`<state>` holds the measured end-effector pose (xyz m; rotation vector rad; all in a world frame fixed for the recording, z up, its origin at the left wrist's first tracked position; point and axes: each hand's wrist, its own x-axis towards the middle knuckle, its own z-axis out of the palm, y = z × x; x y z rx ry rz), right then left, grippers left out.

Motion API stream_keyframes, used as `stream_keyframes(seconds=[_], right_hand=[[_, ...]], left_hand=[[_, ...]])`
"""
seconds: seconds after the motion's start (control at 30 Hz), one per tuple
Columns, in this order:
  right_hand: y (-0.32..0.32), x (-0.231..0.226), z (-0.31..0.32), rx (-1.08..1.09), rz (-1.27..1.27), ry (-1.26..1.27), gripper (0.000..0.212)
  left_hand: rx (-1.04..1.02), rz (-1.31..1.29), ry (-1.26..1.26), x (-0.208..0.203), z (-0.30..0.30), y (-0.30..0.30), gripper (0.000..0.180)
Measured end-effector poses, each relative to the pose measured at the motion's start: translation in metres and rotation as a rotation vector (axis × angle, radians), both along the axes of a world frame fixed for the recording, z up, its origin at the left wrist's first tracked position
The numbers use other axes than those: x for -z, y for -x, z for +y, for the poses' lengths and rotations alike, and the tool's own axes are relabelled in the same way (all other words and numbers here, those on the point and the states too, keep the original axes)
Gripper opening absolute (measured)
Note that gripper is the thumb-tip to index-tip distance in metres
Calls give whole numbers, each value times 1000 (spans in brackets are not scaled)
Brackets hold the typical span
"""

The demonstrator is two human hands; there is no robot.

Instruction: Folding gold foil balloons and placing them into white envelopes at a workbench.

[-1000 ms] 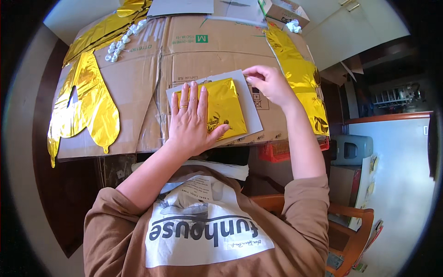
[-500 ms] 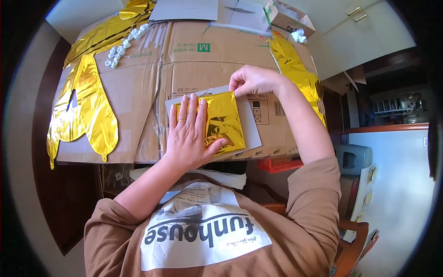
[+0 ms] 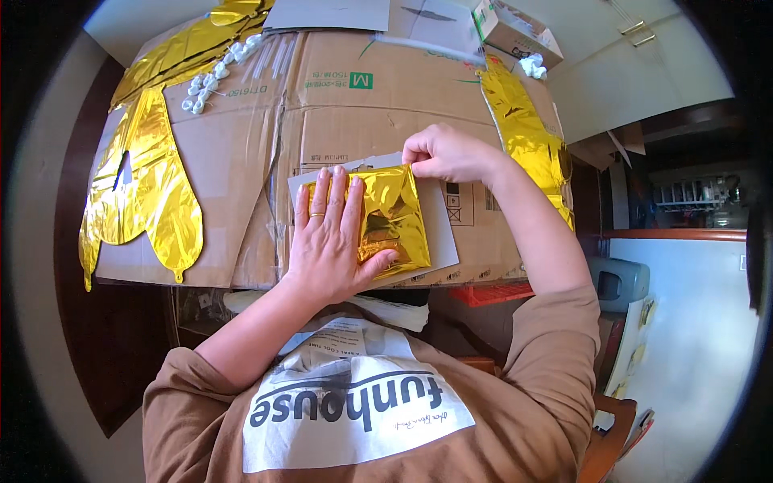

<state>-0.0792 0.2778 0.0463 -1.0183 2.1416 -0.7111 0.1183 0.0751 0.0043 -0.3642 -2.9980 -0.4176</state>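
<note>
A folded gold foil balloon (image 3: 392, 211) lies on a grey card (image 3: 439, 229) near the table's front edge. Pressed flat over its left part is my left hand (image 3: 328, 241), with straight fingers and a ring on one of them. My right hand (image 3: 447, 153) pinches the balloon's far right corner between thumb and curled fingers. The foil looks creased and slightly raised along that side. Left of my hands, a flat gold foil balloon (image 3: 173, 213) with rounded lobes hangs over the left side of the cardboard.
Flattened cardboard (image 3: 233, 145) covers the table. White rolled pieces (image 3: 211, 79) lie far left beside more gold foil (image 3: 181, 60). Another gold foil piece (image 3: 527, 121) drapes over the right edge. At the back stand a grey board (image 3: 326, 14) and an open box (image 3: 515, 32).
My right hand has shifted slightly toward me, still pinching the corner, and the foil beside it looks more creased. My left hand stays in place. The whole view has shifted a little.
</note>
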Motion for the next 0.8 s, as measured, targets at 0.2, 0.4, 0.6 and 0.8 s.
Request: stream_keyframes(seconds=[0.2,0.4,0.6,0.8], right_hand=[[-16,6,7,41,226,131,13],[-21,19,8,-26,474,226,14],[-28,18,11,-187,1085,346,21],[-23,15,16,-402,1334,394,11]], left_hand=[[0,16,11,0,0,0,99],[4,-7,10,-2,0,1,100],[2,6,19,-3,0,0,99],[4,12,18,-2,1,0,99]])
